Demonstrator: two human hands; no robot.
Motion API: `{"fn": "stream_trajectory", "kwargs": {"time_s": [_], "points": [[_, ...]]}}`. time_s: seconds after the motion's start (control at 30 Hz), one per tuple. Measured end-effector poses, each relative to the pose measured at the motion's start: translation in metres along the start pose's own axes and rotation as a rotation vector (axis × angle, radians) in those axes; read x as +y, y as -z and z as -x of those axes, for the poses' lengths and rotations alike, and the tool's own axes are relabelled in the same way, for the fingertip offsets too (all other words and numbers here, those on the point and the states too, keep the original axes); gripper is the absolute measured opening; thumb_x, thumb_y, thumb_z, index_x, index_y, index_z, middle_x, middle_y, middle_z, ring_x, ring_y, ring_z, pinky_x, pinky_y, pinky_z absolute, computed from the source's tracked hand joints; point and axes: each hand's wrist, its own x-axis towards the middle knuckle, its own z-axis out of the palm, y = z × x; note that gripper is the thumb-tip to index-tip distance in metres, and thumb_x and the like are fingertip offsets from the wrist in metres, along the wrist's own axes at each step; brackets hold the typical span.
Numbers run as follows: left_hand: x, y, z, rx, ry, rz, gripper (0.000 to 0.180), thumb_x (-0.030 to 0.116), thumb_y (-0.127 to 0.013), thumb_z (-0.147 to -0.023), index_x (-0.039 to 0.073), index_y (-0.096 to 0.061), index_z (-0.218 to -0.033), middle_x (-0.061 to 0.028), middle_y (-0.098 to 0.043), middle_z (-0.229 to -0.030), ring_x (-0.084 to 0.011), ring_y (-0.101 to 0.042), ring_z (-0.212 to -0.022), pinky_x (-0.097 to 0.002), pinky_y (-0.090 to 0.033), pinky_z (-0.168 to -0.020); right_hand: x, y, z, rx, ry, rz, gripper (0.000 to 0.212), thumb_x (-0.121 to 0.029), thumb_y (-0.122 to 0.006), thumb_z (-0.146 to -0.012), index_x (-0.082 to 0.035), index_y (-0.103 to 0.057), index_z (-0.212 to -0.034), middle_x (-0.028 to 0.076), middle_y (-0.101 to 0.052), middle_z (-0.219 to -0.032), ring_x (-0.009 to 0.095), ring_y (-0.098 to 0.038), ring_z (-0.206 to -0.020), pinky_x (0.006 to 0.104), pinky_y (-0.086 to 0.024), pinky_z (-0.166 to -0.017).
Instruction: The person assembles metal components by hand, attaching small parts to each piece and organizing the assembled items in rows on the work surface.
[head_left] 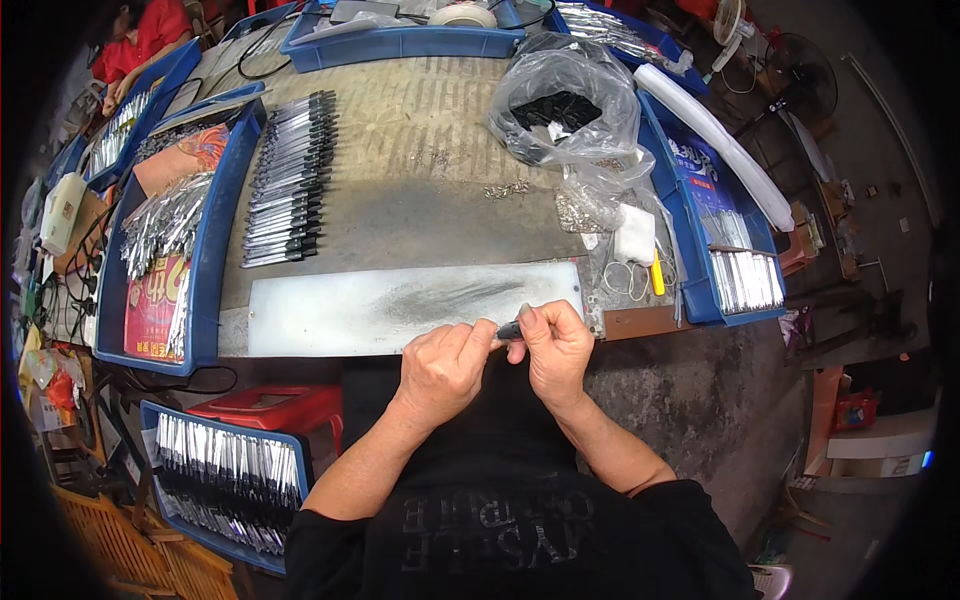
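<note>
My left hand (pixel 442 365) and my right hand (pixel 556 350) meet over the near edge of a long white board (pixel 320 312). Between them both pinch a short black pen part (pixel 510 331); its ends are hidden by the fingers. Dark smudges mark the board. Beyond it on the left, clear pens with black ends (pixel 287 190) lie side by side in a long row. Tiny metal pieces (pixel 507 189) are scattered farther back, and more lie in a small clear bag (pixel 590 205).
Blue trays of pens stand left (pixel 222 225) and right (pixel 735 318); another (pixel 400 43) is at the back. A plastic bag (pixel 520 75) holds black pieces. A white block (pixel 635 236) and yellow-handled tool (pixel 658 272) lie right. Below left are a pen tray (pixel 228 485) and red stool (pixel 290 405).
</note>
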Motion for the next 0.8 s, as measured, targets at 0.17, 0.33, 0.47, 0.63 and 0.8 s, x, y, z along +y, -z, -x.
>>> {"fn": "stream_trajectory", "kwargs": {"time_s": [0.17,0.33,0.47,0.63,0.8], "points": [[0.001,-0.001,0.003,0.037,0.029,0.079,0.016,0.009,-0.064,-0.072,0.004,-0.054,-0.084,-0.0036,-0.041,-0.053,-0.0180,-0.049,-0.045,-0.0305,-0.040,-0.041,-0.003,-0.002,0.001,-0.009,0.005,-0.042,0.019,-0.010,-0.057,-0.087,-0.004,-0.047,-0.072,0.002,-0.054,-0.057,0.005,-0.049,-0.047,0.0178,-0.039,-0.044],[0.006,-0.001,0.004,0.014,0.127,0.244,0.016,0.007,-0.065,-0.073,0.004,-0.055,-0.084,-0.0058,-0.047,-0.056,-0.0209,-0.052,-0.048,-0.0318,-0.041,-0.042,-0.003,-0.002,0.001,-0.017,-0.012,-0.112,0.018,-0.008,-0.057,-0.086,-0.004,-0.047,-0.072,0.003,-0.054,-0.058,0.005,-0.049,-0.047,0.0186,-0.040,-0.044],[0.008,0.000,0.002,-0.004,0.165,0.305,0.014,0.007,-0.065,-0.074,0.004,-0.055,-0.084,-0.0069,-0.050,-0.058,-0.0220,-0.054,-0.049,-0.0325,-0.041,-0.042,-0.003,0.005,-0.001,-0.086,0.101,-0.018,0.016,-0.011,-0.055,-0.088,-0.002,-0.047,-0.076,0.008,-0.057,-0.063,0.009,-0.050,-0.045,0.0210,-0.043,-0.043],[0.003,0.005,0.000,-0.084,0.179,0.335,0.012,0.008,-0.064,-0.075,0.005,-0.055,-0.082,-0.0067,-0.052,-0.060,-0.0222,-0.054,-0.051,-0.0323,-0.041,-0.043,-0.010,0.017,-0.006,-0.201,-0.089,-0.013,0.016,-0.011,-0.055,-0.087,-0.002,-0.048,-0.077,0.009,-0.058,-0.066,0.009,-0.051,-0.045,0.0220,-0.045,-0.046],[0.003,0.003,0.001,-0.100,0.176,0.326,0.012,0.009,-0.064,-0.075,0.006,-0.055,-0.082,-0.0061,-0.052,-0.060,-0.0218,-0.055,-0.052,-0.0321,-0.042,-0.044,-0.013,0.023,-0.003,-0.252,-0.143,-0.092,0.015,-0.007,-0.060,-0.084,0.003,-0.057,-0.094,0.005,-0.059,-0.075,0.008,-0.056,-0.055,0.0198,-0.048,-0.053]]}}
